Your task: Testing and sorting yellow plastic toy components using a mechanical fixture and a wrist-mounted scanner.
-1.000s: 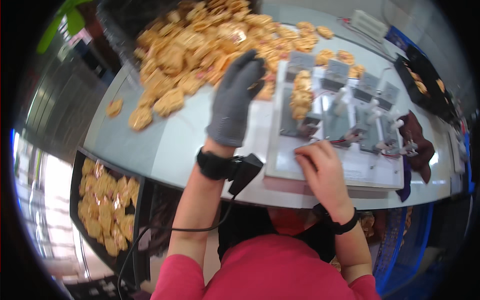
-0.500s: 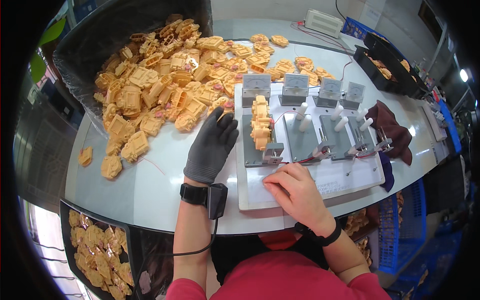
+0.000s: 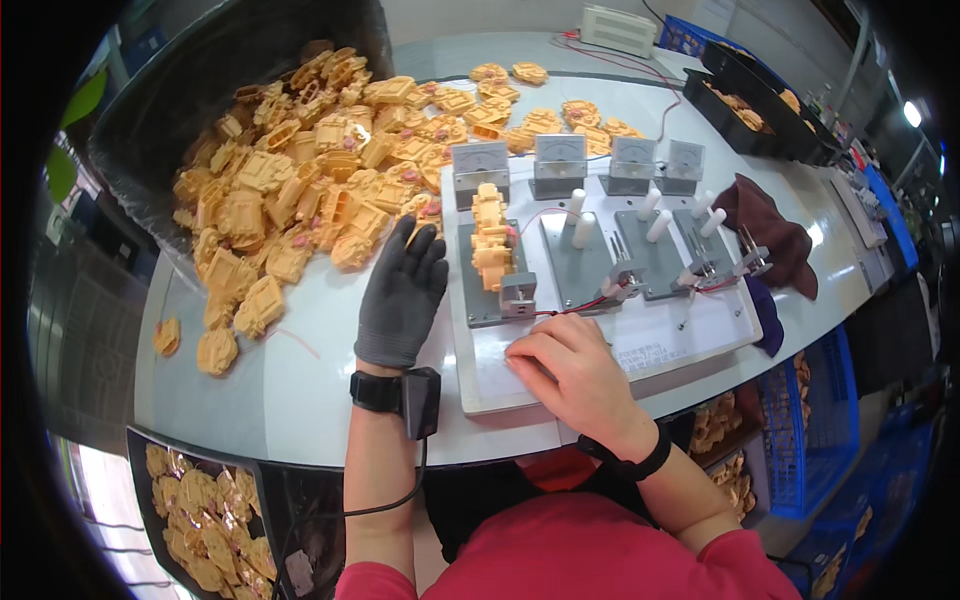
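A pale tabletop point(image 3: 290, 410) fills most of the view. On its far left a large heap of yellow plastic parts point(image 3: 300, 170) spills out against a dark plastic sheet point(image 3: 150, 130). To the right of the heap lies a white board point(image 3: 490, 370) carrying four stations in a row, with a crumpled brown cloth point(image 3: 770, 240) by its right end.

The gloved left hand point(image 3: 400, 300) lies just left of the board, fingers loosely extended, with nothing visible in it. The bare right hand point(image 3: 575, 375) is over the board's front part, fingers curled; whether it pinches anything small cannot be told.

One yellow part point(image 3: 489, 240) stands on edge at the leftmost station, between a meter point(image 3: 481, 168) and a small metal block point(image 3: 518, 292). The other stations show bare white pegs point(image 3: 584, 230). Thin red wire point(image 3: 580, 308) runs along the front.

The step in hand seems to be a part seated at its station, neither hand touching it. Handling it would call for a reach past the block and a grip on its sides, clear of the wire.
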`<state>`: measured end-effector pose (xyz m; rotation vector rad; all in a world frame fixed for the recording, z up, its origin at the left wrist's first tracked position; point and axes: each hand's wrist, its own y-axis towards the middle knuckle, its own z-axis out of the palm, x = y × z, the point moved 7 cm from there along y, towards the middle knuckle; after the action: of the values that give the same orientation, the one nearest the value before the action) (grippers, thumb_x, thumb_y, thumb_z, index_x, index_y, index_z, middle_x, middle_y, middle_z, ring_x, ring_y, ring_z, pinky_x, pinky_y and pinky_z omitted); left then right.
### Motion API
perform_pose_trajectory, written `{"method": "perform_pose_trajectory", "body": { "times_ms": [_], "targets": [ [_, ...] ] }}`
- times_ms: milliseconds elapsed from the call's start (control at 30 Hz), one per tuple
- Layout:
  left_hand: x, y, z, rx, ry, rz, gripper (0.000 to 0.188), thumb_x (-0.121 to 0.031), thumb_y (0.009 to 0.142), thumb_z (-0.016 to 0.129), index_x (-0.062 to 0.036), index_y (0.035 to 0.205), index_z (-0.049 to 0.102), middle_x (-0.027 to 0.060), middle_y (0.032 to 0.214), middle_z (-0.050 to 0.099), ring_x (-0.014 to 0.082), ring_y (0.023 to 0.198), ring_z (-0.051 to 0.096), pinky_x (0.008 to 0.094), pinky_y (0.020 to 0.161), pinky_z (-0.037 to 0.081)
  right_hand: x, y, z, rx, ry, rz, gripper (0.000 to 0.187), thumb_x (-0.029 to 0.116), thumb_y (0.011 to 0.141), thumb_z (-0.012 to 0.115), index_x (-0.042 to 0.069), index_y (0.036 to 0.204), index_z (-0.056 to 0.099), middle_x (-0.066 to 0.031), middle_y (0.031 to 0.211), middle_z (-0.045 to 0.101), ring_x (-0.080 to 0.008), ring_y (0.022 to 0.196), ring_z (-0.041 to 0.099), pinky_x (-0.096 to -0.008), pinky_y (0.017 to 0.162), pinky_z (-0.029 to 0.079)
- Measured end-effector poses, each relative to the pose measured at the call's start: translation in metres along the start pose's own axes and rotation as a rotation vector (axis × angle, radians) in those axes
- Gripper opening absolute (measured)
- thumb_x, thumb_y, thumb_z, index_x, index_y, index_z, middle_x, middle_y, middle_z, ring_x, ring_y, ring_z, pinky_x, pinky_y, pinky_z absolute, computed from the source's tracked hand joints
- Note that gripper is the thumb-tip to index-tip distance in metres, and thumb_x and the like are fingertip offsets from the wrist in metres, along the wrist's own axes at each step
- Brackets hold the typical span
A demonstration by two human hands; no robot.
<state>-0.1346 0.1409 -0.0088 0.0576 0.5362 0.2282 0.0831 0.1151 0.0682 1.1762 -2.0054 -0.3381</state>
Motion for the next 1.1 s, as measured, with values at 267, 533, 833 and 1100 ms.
{"method": "perform_pose_trajectory", "body": {
  "times_ms": [267,533,833,1100],
  "targets": [
    [-0.072,0.001,0.010,-0.314,1.115,0.342,0.046,-0.027,0.093,0.064,-0.0020,0.131,0.055,0.0094,0.119,0.061,0.0167,0.109,0.057,0.0300,0.095,0.045,-0.007,-0.006,-0.005,-0.007,0.037,0.038,0.009,0.010,0.082,0.071,0.007,0.089,0.067,-0.0068,0.089,0.061,-0.0267,0.089,0.057,-0.0374,0.080,0.044],
    [-0.082,0.035,-0.019,-0.532,2.447,-0.253,0.064,-0.031,0.081,0.069,-0.0183,0.140,0.046,0.0141,0.146,0.042,0.0343,0.127,0.050,0.0447,0.104,0.044,-0.008,-0.006,-0.006,-0.036,0.045,-0.004,0.007,0.010,0.084,0.068,0.007,0.089,0.065,-0.0052,0.089,0.059,-0.0257,0.089,0.057,-0.0372,0.080,0.043],
    [-0.110,-0.006,-0.007,-0.575,1.662,-0.045,0.061,-0.031,0.082,0.069,-0.0051,0.132,0.047,0.0071,0.112,0.063,0.0187,0.099,0.064,0.0327,0.082,0.055,-0.011,-0.012,-0.009,-0.073,0.073,-0.039,0.009,0.011,0.083,0.069,0.008,0.090,0.065,-0.0052,0.090,0.058,-0.0260,0.091,0.057,-0.0377,0.082,0.043],
    [-0.065,-0.084,0.087,-0.302,0.684,0.007,0.032,-0.024,0.092,0.061,-0.0079,0.119,0.056,0.0038,0.109,0.063,0.0168,0.097,0.065,0.0274,0.077,0.055,-0.014,-0.014,-0.019,-0.085,0.188,-0.048,0.012,0.012,0.085,0.069,0.007,0.095,0.065,-0.0066,0.094,0.060,-0.0258,0.093,0.058,-0.0361,0.084,0.044]
  ]
}}
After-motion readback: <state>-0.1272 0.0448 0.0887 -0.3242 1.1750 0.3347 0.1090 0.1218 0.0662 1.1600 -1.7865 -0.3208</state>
